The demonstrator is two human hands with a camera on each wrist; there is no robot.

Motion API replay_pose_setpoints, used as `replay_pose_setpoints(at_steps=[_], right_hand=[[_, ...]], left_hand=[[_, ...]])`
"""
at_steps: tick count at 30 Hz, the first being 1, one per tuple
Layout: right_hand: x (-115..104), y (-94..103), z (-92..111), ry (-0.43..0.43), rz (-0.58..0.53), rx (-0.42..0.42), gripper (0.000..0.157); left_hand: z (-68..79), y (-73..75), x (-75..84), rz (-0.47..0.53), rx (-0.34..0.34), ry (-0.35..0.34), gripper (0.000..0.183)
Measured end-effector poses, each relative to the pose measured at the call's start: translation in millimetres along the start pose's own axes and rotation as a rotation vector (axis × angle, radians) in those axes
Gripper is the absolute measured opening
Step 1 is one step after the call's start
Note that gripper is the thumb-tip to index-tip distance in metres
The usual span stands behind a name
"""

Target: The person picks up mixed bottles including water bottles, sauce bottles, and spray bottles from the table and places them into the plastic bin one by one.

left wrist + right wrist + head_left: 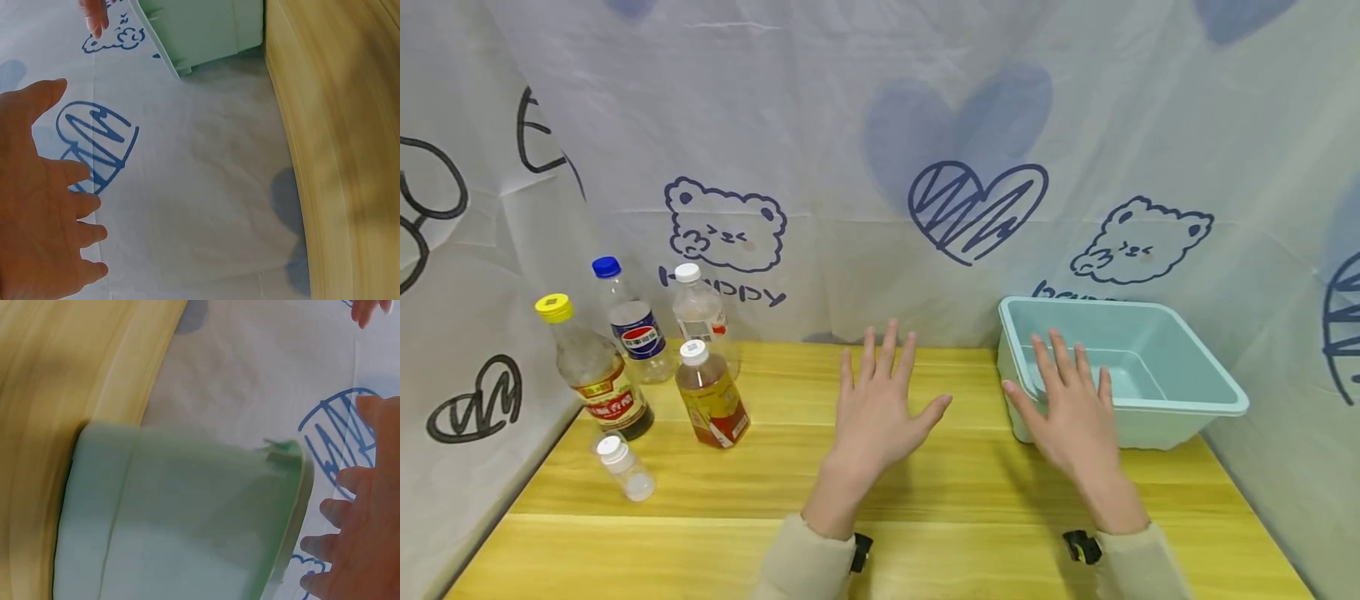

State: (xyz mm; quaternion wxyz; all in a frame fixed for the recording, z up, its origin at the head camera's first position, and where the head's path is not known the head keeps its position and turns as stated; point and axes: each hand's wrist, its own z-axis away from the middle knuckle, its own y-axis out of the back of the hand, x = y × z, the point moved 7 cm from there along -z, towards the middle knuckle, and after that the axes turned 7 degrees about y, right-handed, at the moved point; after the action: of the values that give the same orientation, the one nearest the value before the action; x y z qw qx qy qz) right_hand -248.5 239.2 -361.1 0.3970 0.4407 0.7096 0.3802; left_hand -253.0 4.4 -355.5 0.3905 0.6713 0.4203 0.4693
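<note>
My left hand (878,417) hovers over the middle of the wooden table, fingers spread and straight, holding nothing. To its right, my right hand (1073,417) is also spread and holds nothing; in the head view it overlaps the near left side of a pale green plastic basin (1180,425). The right wrist view shows the basin's side wall (187,506) with the fingers apart from it, beyond its rim. On the table's left stand a yellow-capped sauce bottle (597,375), a blue-capped bottle (638,333), a clear white-capped bottle (700,312), an amber drink bottle (713,400) and a small clear bottle (627,471).
A white cloth (820,167) printed with hearts and bears hangs behind the wooden table (700,550) and along its sides. The basin stands at the back right, close to the cloth. The bottles are grouped near the left edge.
</note>
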Motion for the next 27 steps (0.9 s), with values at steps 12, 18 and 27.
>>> replay_pose_setpoints(at_steps=[12, 18, 27], right_hand=[[37.5, 13.3, 9.2, 0.018, -0.048, 0.027, 0.076], [64.5, 20.7, 13.9, 0.006, -0.018, 0.03, 0.075], [107.6, 30.8, 20.3, 0.005, 0.022, 0.024, 0.073]], left_hand=[[-11.1, -11.2, 31.5, -0.024, -0.047, -0.027, 0.092], [-15.3, -18.3, 47.4, -0.049, -0.071, -0.046, 0.091], [-20.2, -33.0, 73.0, -0.089, -0.069, -0.079, 0.089]])
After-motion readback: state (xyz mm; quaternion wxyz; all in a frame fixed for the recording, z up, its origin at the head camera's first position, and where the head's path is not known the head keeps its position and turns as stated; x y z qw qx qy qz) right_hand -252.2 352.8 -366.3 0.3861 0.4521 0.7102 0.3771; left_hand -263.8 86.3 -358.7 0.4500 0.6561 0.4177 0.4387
